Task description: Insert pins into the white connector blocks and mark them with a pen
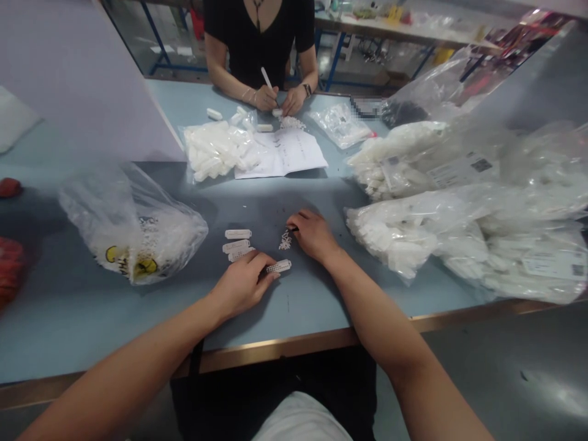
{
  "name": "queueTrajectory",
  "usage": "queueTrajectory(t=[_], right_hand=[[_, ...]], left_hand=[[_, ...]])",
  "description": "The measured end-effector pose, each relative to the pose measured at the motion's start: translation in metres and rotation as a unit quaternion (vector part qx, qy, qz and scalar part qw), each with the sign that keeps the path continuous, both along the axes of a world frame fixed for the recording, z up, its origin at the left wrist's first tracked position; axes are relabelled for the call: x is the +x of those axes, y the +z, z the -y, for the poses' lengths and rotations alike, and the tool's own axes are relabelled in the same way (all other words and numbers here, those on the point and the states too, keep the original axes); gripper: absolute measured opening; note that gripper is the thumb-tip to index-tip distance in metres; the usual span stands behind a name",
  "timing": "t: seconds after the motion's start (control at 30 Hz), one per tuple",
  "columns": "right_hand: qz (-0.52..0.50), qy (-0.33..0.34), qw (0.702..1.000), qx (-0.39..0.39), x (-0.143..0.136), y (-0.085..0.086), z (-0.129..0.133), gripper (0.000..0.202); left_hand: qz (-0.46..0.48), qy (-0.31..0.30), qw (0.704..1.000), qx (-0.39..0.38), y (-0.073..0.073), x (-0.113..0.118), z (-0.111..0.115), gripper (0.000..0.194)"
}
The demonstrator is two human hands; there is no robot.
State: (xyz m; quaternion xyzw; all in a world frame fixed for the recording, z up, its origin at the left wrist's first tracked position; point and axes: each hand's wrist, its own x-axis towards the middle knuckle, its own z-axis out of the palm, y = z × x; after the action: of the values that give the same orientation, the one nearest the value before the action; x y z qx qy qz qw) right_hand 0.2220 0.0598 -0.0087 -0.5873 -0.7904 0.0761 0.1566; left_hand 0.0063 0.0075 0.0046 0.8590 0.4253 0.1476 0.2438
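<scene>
My left hand (243, 283) is closed on one end of a small white perforated plastic strip (281, 266), which lies low over the blue table. Several similar white strips (237, 234) lie in a loose column just beyond that hand. My right hand (315, 236) is bent in a pinch at a little pile of tiny white pieces (285, 241). A short dark tip (294, 229) pokes out from its fingers toward the pile; the rest of this thin tool is covered by the hand, so its kind cannot be made out.
An open clear bag (184, 229) of small white pieces stands at left. Large clear bags (390, 236) of white parts fill the right side. Across the table a person (261, 43) works with a white pen-like tool, behind a paper sheet (298, 156) and another bag (214, 150).
</scene>
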Motion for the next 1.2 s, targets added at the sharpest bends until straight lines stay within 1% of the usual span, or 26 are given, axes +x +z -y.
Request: queueTrajectory(t=[0.13,0.2,0.3,0.4,0.57,0.67,0.8,0.9,1.03,1.1,1.2], right_hand=[[0.016,-0.017,1.0,-0.005,-0.002,-0.002,0.0,0.014],[0.001,-0.026,1.0,-0.018,0.001,-0.002,0.0,0.012],[-0.071,-0.042,0.996,-0.021,0.01,0.0,0.002,0.012],[-0.143,-0.048,0.988,-0.018,0.018,0.007,0.009,0.012],[-0.21,-0.043,0.976,-0.041,0.015,0.021,0.027,0.014],[-0.228,-0.017,0.972,-0.056,0.008,0.029,0.037,0.012],[-0.212,0.039,0.974,-0.074,0.001,0.034,0.047,0.012],[-0.184,0.085,0.976,-0.076,-0.004,0.032,0.052,0.015],[-0.126,0.144,0.98,-0.054,-0.009,0.025,0.056,0.029],[-0.107,0.165,0.98,-0.04,-0.01,0.023,0.057,0.031],[-0.087,0.179,0.98,-0.025,-0.011,0.02,0.058,0.031]], left_hand=[[-0.006,0.004,1.0,-0.004,0.001,0.0,0.0,0.021],[-0.006,0.007,1.0,-0.004,0.002,0.0,0.0,0.021],[-0.008,0.014,1.0,-0.001,0.003,0.0,0.001,0.02],[-0.011,0.012,1.0,0.009,0.001,-0.001,0.001,0.019],[-0.009,0.006,1.0,0.006,-0.003,-0.004,0.002,0.019],[-0.017,0.002,1.0,0.0,-0.002,-0.005,0.002,0.021],[-0.027,-0.004,1.0,-0.008,0.0,-0.005,0.001,0.022],[-0.028,-0.008,1.0,-0.007,-0.002,-0.005,0.002,0.022],[-0.015,0.01,1.0,-0.011,-0.005,-0.006,0.003,0.021],[-0.004,0.021,1.0,-0.015,-0.007,-0.006,0.003,0.022],[0.014,0.029,0.999,-0.015,-0.009,-0.006,0.003,0.024]])
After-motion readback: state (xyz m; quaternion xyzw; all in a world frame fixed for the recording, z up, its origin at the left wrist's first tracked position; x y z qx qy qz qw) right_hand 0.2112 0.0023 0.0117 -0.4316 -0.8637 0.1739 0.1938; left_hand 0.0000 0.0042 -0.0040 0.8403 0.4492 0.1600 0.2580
